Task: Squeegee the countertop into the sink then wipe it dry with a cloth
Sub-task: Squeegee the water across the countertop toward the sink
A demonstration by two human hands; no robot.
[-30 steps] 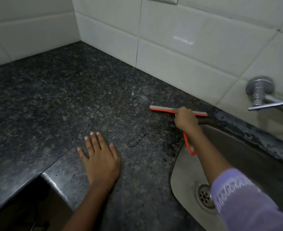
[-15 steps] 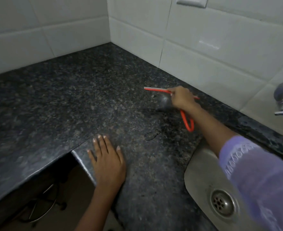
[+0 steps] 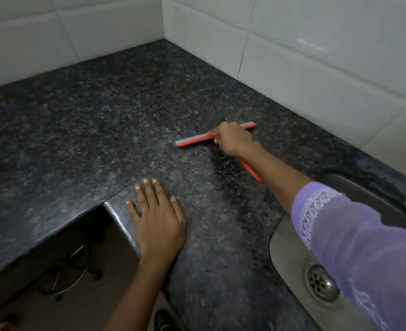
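The left hand [image 3: 157,219] is laid flat, fingers straight, at the countertop [image 3: 82,130] front edge. Farther back the squeegee [image 3: 194,140] is gripped by the right hand [image 3: 231,139]. Water, seemingly puddled behind it, could be missed if swept short of the sink [image 3: 285,244].

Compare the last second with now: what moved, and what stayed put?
The right hand, gripping the squeegee, carried it from the sink edge leftward out over the countertop. Nothing was released or newly grasped. The left hand stayed flat on the counter's corner.
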